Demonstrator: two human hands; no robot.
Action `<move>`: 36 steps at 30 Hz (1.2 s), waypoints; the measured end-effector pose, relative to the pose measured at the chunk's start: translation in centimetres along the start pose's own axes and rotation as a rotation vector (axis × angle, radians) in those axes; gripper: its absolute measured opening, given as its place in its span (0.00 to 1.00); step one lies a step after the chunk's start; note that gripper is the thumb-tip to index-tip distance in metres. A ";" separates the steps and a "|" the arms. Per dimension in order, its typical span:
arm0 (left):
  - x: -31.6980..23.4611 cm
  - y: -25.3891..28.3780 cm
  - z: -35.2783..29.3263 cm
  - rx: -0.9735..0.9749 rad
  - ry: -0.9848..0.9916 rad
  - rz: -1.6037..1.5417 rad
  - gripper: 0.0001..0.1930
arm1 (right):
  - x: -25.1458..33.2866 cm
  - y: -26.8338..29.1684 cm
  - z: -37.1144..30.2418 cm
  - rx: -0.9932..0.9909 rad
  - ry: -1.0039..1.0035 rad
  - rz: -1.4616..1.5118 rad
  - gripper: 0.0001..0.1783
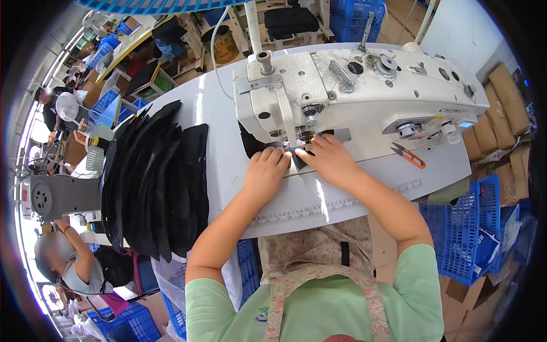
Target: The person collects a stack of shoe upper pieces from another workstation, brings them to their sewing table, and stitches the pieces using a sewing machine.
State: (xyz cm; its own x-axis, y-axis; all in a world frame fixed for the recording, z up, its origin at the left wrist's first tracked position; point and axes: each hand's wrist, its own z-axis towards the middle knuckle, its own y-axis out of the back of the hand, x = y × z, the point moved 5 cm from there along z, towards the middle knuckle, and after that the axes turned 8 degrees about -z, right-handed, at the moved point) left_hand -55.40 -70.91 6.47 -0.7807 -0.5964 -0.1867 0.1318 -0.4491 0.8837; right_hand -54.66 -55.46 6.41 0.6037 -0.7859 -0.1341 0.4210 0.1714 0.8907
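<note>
A white industrial sewing machine (296, 74) stands on the table in front of me. Under its presser foot lies a black fabric piece (249, 141), with its left part showing beyond the machine head. My left hand (266, 171) holds the fabric down left of the needle area, fingers bent and close together. Just right of the foot, my right hand (326, 159) grips the same piece with its fingertips near the needle. The fingers and the machine head hide most of the fabric between them.
A thick stack of black fabric pieces (156, 182) overhangs the table's left side. Orange-handled thread snips (411, 157) lie right of my right hand. A measuring tape strip (336, 204) runs along the near edge. Blue crates (464, 228) stand at right; another person (77, 262) sits at left.
</note>
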 end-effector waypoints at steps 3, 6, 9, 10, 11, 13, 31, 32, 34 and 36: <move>0.1 -0.2 0.2 0.000 -0.006 -0.009 0.17 | -0.2 0.2 0.1 -0.006 -0.003 -0.023 0.20; 0.2 -0.2 0.4 -0.008 -0.016 0.002 0.17 | -0.3 0.2 0.3 0.016 -0.006 -0.035 0.20; 0.2 -0.2 0.5 0.015 -0.009 0.009 0.16 | -0.2 -0.1 0.3 0.013 -0.007 -0.041 0.20; 0.1 -0.3 0.4 0.018 -0.011 0.009 0.16 | -0.1 -0.1 0.2 0.006 -0.004 -0.043 0.20; 0.1 -0.3 0.3 0.022 -0.014 0.009 0.16 | -0.1 -0.1 0.2 0.007 -0.004 -0.042 0.20; 0.1 -0.3 0.2 0.024 -0.015 0.014 0.16 | 0.0 0.0 0.1 -0.007 0.000 -0.032 0.20; 0.1 -0.3 0.3 -0.006 -0.055 0.073 0.14 | 0.2 -0.5 -0.1 0.104 -0.032 -0.031 0.21; 0.1 -0.3 0.3 -0.005 -0.052 0.075 0.14 | 0.2 -0.5 -0.1 0.104 -0.033 -0.031 0.21; 0.1 -0.3 0.4 -0.004 -0.049 0.074 0.14 | 0.2 -0.4 -0.1 0.079 -0.028 -0.032 0.21; 0.1 -0.3 0.4 -0.003 -0.046 0.071 0.14 | 0.1 -0.3 0.0 0.070 -0.029 -0.031 0.21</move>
State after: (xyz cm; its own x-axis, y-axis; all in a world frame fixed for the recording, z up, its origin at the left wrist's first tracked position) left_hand -55.76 -70.58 6.40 -0.7967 -0.5955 -0.1036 0.1895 -0.4088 0.8928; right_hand -54.70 -55.60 6.10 0.5706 -0.8073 -0.1503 0.3899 0.1052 0.9148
